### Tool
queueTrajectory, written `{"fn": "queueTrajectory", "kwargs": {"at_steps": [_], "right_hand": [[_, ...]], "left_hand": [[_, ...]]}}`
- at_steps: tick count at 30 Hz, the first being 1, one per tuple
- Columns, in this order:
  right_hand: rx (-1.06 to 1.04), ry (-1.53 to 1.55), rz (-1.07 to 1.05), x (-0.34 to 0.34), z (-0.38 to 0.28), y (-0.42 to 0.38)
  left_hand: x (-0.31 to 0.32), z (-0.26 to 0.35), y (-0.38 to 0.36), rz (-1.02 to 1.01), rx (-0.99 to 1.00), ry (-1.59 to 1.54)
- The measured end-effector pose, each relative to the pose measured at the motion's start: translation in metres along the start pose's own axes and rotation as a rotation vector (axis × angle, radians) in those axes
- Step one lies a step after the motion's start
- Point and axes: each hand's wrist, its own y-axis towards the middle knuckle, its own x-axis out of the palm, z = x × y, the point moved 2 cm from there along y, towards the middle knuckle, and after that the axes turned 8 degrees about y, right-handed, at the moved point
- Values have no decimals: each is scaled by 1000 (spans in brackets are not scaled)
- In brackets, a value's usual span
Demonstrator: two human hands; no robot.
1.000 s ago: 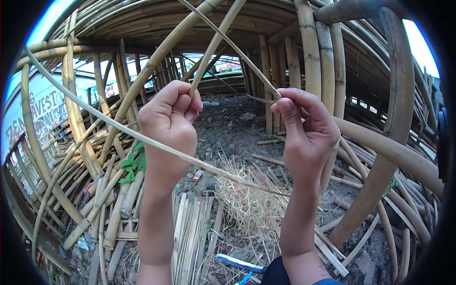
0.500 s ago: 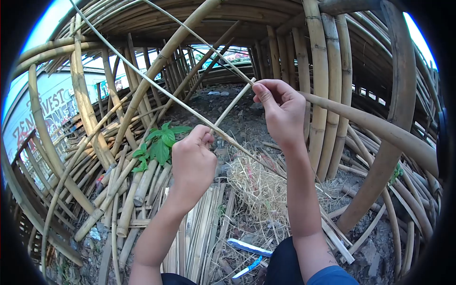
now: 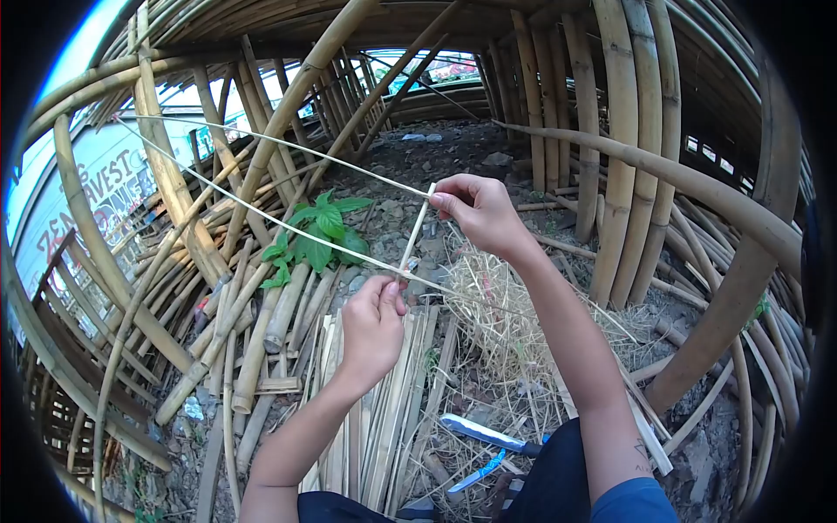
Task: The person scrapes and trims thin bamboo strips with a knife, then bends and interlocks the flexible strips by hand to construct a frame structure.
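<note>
Two thin bamboo strips run from the upper left and come together far from me; a short bamboo crosspiece (image 3: pixel 417 228) links them near my hands. My left hand (image 3: pixel 373 318) is closed at the joint of the lower strip (image 3: pixel 288 228) and the crosspiece's lower end. With thumb and fingers, my right hand (image 3: pixel 471 207) pinches the joint of the upper strip (image 3: pixel 349 164) and the crosspiece's top end. The lower strip's end sticks out to the right past my left hand. Fingertips partly hide both joints.
Below my hands lie flat bamboo slats (image 3: pixel 370 418), a long blade (image 3: pixel 484 432) and a smaller blue-handled knife (image 3: pixel 478 472). Straw (image 3: pixel 501 305) is heaped ahead. A thick pole (image 3: pixel 663 166) slants at the right; a leafy plant (image 3: pixel 324 228) grows left of centre.
Both hands have moved lower with the strips, my right hand clearly downward. The strips' far ends have swung left and down, so their meeting point now shows. The view has shifted somewhat.
</note>
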Motion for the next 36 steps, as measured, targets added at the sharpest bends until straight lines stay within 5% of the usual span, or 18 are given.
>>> {"fn": "queueTrajectory", "kwargs": {"at_steps": [10,29,36], "right_hand": [[64,-18,-32,-3,-8,0],[-94,-15,19,3,-17,0],[33,-28,-84,6,-23,-4]], "left_hand": [[-10,3,7,-244,-275,-573],[-3,7,1,15,-58,-13],[4,20,-6,65,-67,-12]]}}
